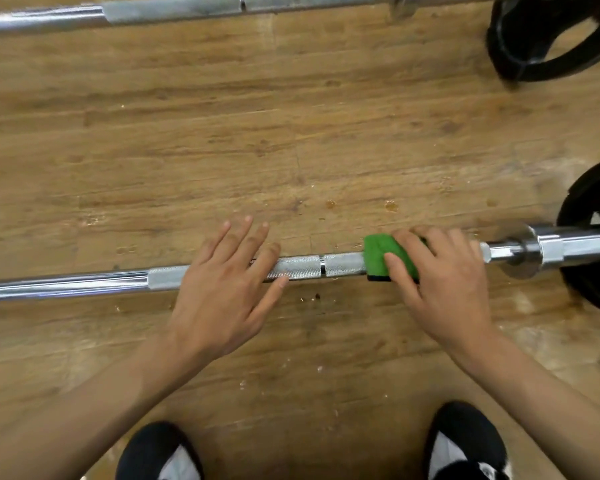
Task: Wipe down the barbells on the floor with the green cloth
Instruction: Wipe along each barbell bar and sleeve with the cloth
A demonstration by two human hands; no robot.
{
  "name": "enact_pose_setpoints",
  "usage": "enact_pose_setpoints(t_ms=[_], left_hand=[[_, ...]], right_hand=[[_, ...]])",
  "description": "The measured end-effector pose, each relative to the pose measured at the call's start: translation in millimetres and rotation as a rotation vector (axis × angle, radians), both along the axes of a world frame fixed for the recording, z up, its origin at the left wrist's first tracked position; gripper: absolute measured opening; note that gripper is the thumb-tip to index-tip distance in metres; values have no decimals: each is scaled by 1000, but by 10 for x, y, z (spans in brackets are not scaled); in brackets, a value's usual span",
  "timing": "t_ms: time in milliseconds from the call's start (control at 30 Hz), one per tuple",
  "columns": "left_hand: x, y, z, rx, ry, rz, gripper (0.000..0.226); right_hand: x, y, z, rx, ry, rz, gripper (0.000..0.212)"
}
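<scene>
A chrome barbell [302, 268] lies across the wooden floor in front of me, running from the left edge to a black plate at the right. My right hand [444, 282] grips a folded green cloth [378, 254] wrapped over the bar's knurled part near the right collar. My left hand [222, 282] rests flat on the bar to the left of the cloth, fingers straight and spread. A second barbell [174, 10] lies along the top of the view.
Black weight plates sit on the right ends of both bars, the near plate [593, 258] and the far plate [548, 39]. The wooden floor [257, 133] between the bars is scuffed and spotted. My two black shoes [156, 452] show at the bottom edge.
</scene>
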State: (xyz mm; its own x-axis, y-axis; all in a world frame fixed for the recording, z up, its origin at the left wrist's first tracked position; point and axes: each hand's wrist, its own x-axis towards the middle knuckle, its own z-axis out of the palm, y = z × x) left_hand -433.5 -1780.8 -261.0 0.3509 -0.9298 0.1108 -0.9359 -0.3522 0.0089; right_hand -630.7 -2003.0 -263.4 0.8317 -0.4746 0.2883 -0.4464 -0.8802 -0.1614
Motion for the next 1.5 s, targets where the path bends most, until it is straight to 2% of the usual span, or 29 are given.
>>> enact_pose_setpoints(t_ms=[100,233,367,533,700,900,1033,1167,1233,1300,1400,1500], left_hand=[[58,143,82,21,45,-14,58],[279,458,178,70,31,44,62],[580,836,229,74,2,160,64],[916,1267,174,95,-73,222,69],[1201,1449,40,92,-90,232,71],[1261,1299,-109,-110,-142,274,62],[1362,1229,-153,-156,-154,255,58],[1474,1186,-172,-202,-179,231,55],[1520,1158,-177,-213,-190,234,54],[1540,1103,-185,-225,-187,263,53],[1586,993,-162,-232,-152,310,54],[1656,937,-166,-230,-144,309,59]], right_hand=[[74,106,64,-36,82,-98,44],[502,642,78,-101,205,268,52],[913,688,111,-123,276,508,51],[990,471,131,-123,338,652,56],[768,290,184,-15,357,492,54],[1075,880,197,-8,233,100,47],[1732,1547,120,26,162,174,42],[1654,1374,36,31,44,247,45],[1393,1107,-15,47,6,154,45],[1301,968,-51,67,-50,-34,43],[1734,1287,-35,62,-123,-260,37],[2247,1744,8,111,-98,-148,35]])
